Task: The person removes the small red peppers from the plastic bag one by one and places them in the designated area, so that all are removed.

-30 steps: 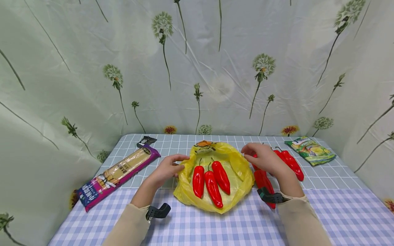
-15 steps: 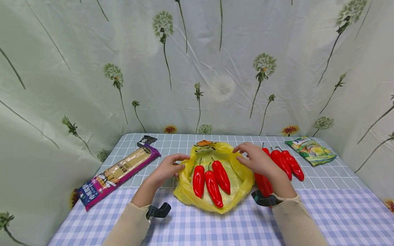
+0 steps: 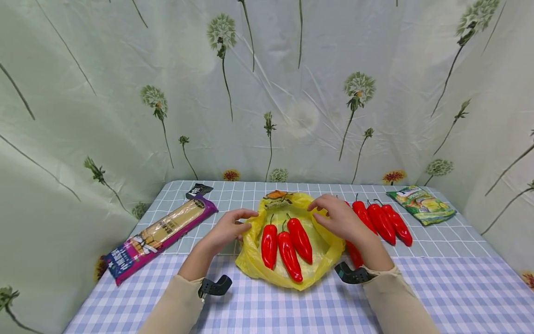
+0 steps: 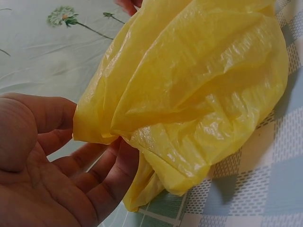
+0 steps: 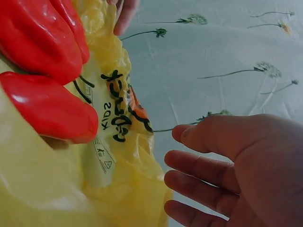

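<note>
A yellow plastic bag (image 3: pixel 252 269) lies with its mouth spread wide, and three red peppers (image 3: pixel 289 255) rest inside it, stems pointing away. At its left rim, my left hand (image 3: pixel 227 227) holds the edge with thumb and fingers; the left wrist view has the fingertips partly hidden behind the yellow film (image 4: pixel 203 94). Above the right rim hovers my right hand (image 3: pixel 338 215), fingers loosely bent and apart, holding nothing. The right wrist view puts its fingertips just beside the bag's printed side (image 5: pixel 132 161), near a red pepper (image 5: pixel 52 111).
More red peppers (image 3: pixel 381 225) lie right of the bag, partly behind the right arm. A green packet (image 3: pixel 421 204) is at the back right. On the left are a long purple packet (image 3: pixel 162 236) and a small black packet (image 3: pixel 198 191). A floral curtain (image 3: pixel 300 93) hangs behind.
My right hand has moved left from the peppers on the right to over the bag's right rim, uncovering more of those peppers. The left hand and the bag have stayed put.
</note>
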Motion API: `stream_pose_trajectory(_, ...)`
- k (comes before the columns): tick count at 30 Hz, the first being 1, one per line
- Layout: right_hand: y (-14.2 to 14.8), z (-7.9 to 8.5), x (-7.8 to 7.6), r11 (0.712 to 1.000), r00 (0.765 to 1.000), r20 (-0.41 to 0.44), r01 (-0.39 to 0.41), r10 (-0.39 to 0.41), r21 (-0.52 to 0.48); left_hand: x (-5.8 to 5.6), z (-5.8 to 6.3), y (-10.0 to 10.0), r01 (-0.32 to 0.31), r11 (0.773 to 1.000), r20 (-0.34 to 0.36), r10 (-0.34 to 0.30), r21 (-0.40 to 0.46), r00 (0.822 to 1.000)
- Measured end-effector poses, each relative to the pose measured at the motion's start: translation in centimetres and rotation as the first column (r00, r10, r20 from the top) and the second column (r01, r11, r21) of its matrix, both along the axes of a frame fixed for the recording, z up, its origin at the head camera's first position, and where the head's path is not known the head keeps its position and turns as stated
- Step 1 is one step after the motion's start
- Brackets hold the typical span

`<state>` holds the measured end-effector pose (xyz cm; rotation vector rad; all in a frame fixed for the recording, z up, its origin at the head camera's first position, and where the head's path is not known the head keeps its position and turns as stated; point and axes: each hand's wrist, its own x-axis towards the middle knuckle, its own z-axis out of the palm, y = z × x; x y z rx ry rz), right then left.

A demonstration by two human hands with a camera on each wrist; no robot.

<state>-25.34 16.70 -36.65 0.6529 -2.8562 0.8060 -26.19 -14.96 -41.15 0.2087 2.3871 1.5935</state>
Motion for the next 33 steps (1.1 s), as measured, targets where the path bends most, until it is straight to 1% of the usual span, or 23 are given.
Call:
stream_pose_trajectory(5,-0.5,-0.5,-0.2,0.997,0.998,0.011,-0.068,0.068,0.031,0.1,0.0,0.0,0.000,1.000,-0.003,0.000,0.007,1.000)
stream_pose_trajectory(9,-0.9,-0.8,-0.1,0.994,0.992,0.081,-0.103,0.100,0.034,0.2,-0.1,0.0,-0.007,1.000,0.001,0.007,0.004,1.000)
stream_pose_trajectory(13,-1.2,-1.1,0.0,0.994,0.984,0.151,-0.103,0.098,0.028,0.2,-0.2,0.0,-0.007,1.000,0.001,0.007,0.003,1.000)
stream_pose_trajectory(15,-1.2,-1.3,0.0,0.994,0.980,0.172,-0.104,0.097,0.031,0.2,-0.2,0.1,-0.006,1.000,0.001,0.006,0.003,1.000)
stream_pose_trajectory(21,-1.5,-1.9,-0.1,0.993,0.974,0.200,-0.113,0.105,0.029,0.1,-0.1,0.1,-0.009,1.000,0.012,0.009,-0.007,1.000)
stream_pose_trajectory(29,-2.3,-2.5,0.0,0.993,0.959,0.262,-0.119,0.110,0.018,0.0,0.0,0.1,-0.004,1.000,0.011,0.004,-0.010,1.000)
stream_pose_trajectory(33,-2.6,-2.9,0.1,0.989,0.950,0.276,-0.150,0.146,-0.006,0.0,0.0,0.1,-0.002,1.000,0.016,0.003,-0.011,1.000)
